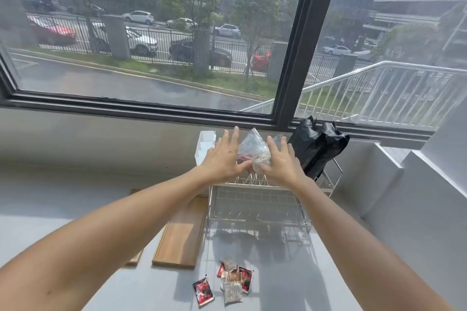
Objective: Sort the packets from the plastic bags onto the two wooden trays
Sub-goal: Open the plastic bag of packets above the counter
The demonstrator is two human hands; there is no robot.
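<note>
Both hands, left hand [223, 156] and right hand [280, 161], pinched the crinkly clear plastic bag [252, 149] with thumbs, other fingers splayed wide; that thin pinch risked it slipping into the wire rack [255, 199].

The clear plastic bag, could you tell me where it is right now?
In the head view, the clear plastic bag is centre frame, between both hands above the wire rack, left of the black bag.

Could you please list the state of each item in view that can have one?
Clear plastic bag: held above the wire rack, packets inside.
Left hand: pinching the bag, fingers spread.
Right hand: pinching the bag.
Wooden tray: empty.
Loose packets: piled on the table.
Black plastic bag: crumpled, upright.
Wire rack: lower tier empty.
</note>
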